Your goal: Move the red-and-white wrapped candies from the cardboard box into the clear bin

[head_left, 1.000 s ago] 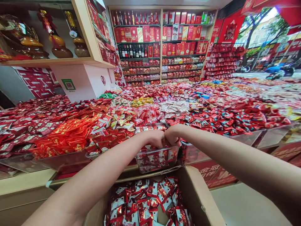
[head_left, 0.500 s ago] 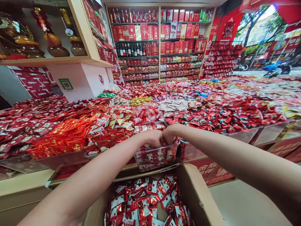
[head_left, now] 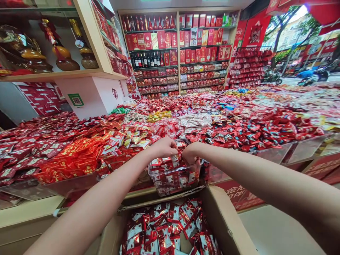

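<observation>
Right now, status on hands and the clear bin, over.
Left hand over clear bin. Right hand reaching in. Red-white packets inside; hands partly block view.

Clear, glossy, smooth plastic is seen in the bin point(head_left: 176, 173), by whose walls the light is reflected. The small packets point(head_left: 163, 230) are wrapped in shiny, crinkled film, by which bright glints are thrown back, while matt brown cardboard is shown in the carton point(head_left: 225, 216), its torn edge left rough. The cabinet point(head_left: 106, 73) is edged in pale, smooth, wood-looking board, and glossy brown surfaces are shown by the gourd-shaped bottles point(head_left: 66, 62). The pillar point(head_left: 77, 88) is finished in smooth white. Dark, shiny glass is seen in the wine bottles point(head_left: 147, 60), and a smooth, faintly glossy surface is presented by the pale floor point(head_left: 268, 226).
</observation>
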`<state>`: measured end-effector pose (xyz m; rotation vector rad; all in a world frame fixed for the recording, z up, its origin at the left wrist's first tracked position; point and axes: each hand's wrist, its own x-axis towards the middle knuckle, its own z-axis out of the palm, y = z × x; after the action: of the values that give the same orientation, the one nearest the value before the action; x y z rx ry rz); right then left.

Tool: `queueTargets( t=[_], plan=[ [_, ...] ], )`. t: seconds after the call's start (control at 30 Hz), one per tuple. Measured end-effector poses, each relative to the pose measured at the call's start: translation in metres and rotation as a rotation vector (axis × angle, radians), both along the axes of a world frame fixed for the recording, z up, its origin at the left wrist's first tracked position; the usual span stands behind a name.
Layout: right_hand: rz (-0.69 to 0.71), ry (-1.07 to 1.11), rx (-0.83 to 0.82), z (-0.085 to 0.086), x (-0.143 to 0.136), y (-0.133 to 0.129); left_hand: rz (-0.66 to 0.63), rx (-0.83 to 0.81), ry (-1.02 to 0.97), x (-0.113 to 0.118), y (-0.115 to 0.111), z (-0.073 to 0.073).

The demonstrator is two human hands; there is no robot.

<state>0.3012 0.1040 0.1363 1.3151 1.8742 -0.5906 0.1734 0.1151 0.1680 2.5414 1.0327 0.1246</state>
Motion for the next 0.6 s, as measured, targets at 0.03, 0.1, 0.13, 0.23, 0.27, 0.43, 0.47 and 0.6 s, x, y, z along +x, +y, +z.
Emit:
queueTargets(
  t=[0.03,0.1,0.13,0.23,0.27,0.43,0.47,0.6],
  plan=[
    [0.009,-0.017,-0.005,0.0,-0.002,0.001,0.003,-0.002,-0.006,-0.001,0.0,0.001],
    [0.016,-0.052,-0.019,-0.001,-0.006,0.003,0.014,-0.002,-0.017,-0.002,0.002,0.003],
    [0.013,-0.068,-0.027,-0.001,-0.007,0.004,0.02,-0.001,-0.023,-0.003,0.003,0.004],
    [-0.006,-0.091,-0.047,-0.001,-0.008,0.007,0.037,-0.004,-0.039,-0.005,0.005,0.006],
    [-0.012,-0.091,-0.05,0.0,-0.007,0.007,0.04,-0.008,-0.042,-0.005,0.006,0.006],
    [-0.027,-0.045,-0.032,0.004,-0.002,0.001,0.038,-0.031,-0.044,-0.005,0.004,0.005],
    [-0.028,-0.026,-0.023,0.005,-0.001,-0.001,0.031,-0.036,-0.042,-0.004,0.003,0.004],
    [-0.042,0.049,0.02,0.008,0.005,-0.006,-0.003,-0.06,-0.004,0.004,-0.002,-0.002]
  ],
)
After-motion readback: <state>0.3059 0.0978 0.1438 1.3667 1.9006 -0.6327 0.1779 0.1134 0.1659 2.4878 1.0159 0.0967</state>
